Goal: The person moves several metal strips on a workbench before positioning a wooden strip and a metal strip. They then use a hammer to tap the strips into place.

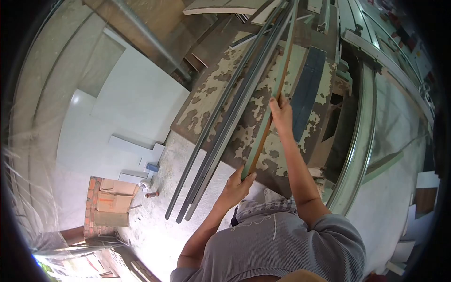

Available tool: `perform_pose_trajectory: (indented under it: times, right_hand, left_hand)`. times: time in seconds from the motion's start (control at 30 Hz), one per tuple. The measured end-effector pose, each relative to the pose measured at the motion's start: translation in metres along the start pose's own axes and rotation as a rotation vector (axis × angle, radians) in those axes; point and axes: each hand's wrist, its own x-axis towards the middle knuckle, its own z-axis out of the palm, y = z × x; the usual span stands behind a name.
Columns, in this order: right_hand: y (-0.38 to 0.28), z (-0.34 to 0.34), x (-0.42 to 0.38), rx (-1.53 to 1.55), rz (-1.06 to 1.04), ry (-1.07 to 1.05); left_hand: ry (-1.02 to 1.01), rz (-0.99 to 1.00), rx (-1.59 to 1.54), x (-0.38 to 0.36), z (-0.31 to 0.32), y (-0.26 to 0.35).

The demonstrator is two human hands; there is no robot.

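Observation:
A long thin strip, pale green on one side and brown on the other, slants over a table with peeling paint. Its near end is in my left hand, whose thumb and fingers close round it. Farther up, my right hand grips the same strip with closed fingers. To the left of it, several long dark bars lie side by side, their near ends sticking out past the table edge. A dark blue-grey panel lies on the table to the right of my right hand.
A metal rail runs along the right side. White panels stand at the left, with bricks and cardboard below them. A small bottle is on the pale floor. More boards lie at the far right.

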Motion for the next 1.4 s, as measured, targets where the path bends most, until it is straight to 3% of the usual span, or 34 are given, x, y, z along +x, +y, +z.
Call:
perform_pose_trajectory:
  times: [0.07, 0.13, 0.3, 0.5, 0.57, 0.63, 0.77, 0.83, 1.0, 1.17, 1.23, 1.33, 1.4]
  right_hand:
    - [0.0, 0.022, -0.011, -0.088, 0.087, -0.068]
    - [0.006, 0.038, -0.018, -0.115, 0.079, -0.111]
    - [0.034, 0.058, -0.012, -0.218, 0.0, -0.161]
    - [0.045, 0.065, 0.014, -0.297, 0.049, -0.329]
    - [0.035, 0.065, 0.012, -0.239, 0.102, -0.506]
    - [0.036, 0.066, -0.004, -0.161, 0.06, -0.431]
    - [0.051, 0.047, -0.031, -0.185, -0.014, -0.498]
    - [0.064, 0.036, -0.041, -0.047, 0.1, -0.576]
    - [0.071, 0.01, -0.062, -0.031, 0.205, -0.638]
    - [0.072, 0.002, -0.069, 0.024, 0.287, -0.619]
    - [0.071, -0.002, -0.071, 0.019, 0.276, -0.626]
    - [0.074, -0.011, -0.077, 0.049, 0.277, -0.595]
    - [0.071, -0.022, -0.082, 0.072, 0.294, -0.597]
  left_hand:
    - [0.031, -0.016, -0.081, -0.007, -0.012, -0.016]
    - [0.129, 0.054, 0.053, -0.009, -0.024, -0.036]
    - [0.095, -0.011, -0.022, -0.01, -0.043, -0.047]
    - [0.401, 0.26, 0.503, 0.008, -0.068, -0.069]
    - [0.413, 0.216, 0.498, 0.01, -0.08, -0.065]
    - [0.426, 0.173, 0.495, 0.011, -0.091, -0.057]
    - [0.541, 0.143, 0.656, 0.024, -0.113, -0.071]
    - [0.667, 0.24, 0.749, 0.037, -0.124, -0.09]
    - [0.689, 0.147, 0.784, 0.056, -0.141, -0.109]
    - [0.725, 0.137, 0.793, 0.055, -0.131, -0.106]
    - [0.968, 0.329, 0.964, 0.038, -0.102, -0.078]
    - [0.861, 0.513, 1.009, 0.027, -0.072, -0.077]
    - [0.825, 0.484, 1.007, 0.024, -0.048, -0.092]
